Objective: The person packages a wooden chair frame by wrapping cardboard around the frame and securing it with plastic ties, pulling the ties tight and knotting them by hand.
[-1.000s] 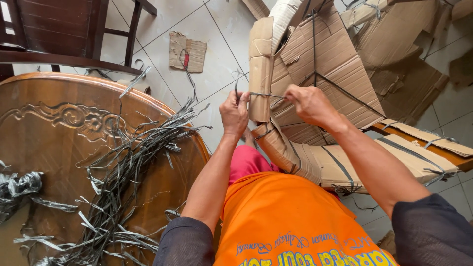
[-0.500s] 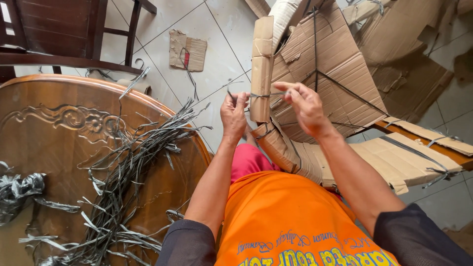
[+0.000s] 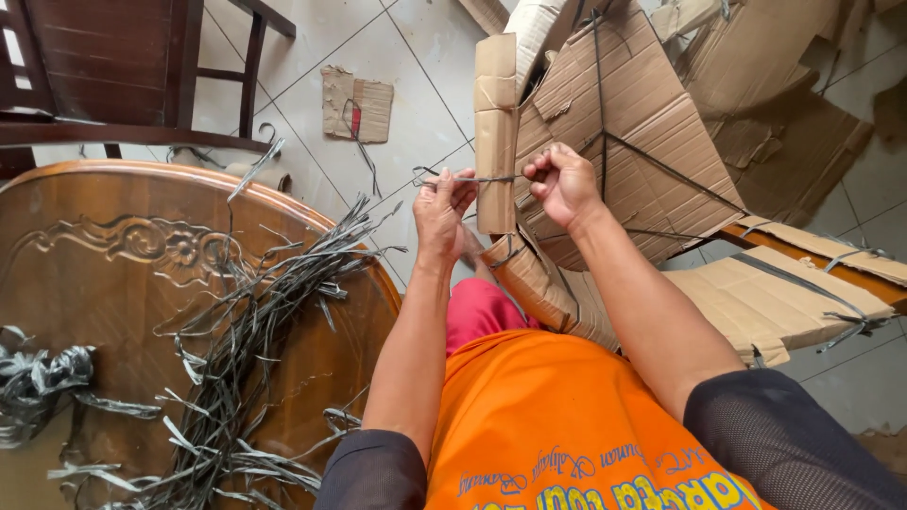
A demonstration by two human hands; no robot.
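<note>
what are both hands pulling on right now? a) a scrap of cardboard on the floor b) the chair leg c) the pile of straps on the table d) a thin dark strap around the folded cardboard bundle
d: the left hand and right hand each pinch an end of the thin dark strap stretched across the folded cardboard bundle.

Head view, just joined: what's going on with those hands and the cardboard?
A person in an orange shirt pinches a thin grey plastic strap between the left hand and the right hand, stretched across a folded brown cardboard bundle. More grey straps lie piled on the carved round wooden table at the left.
</note>
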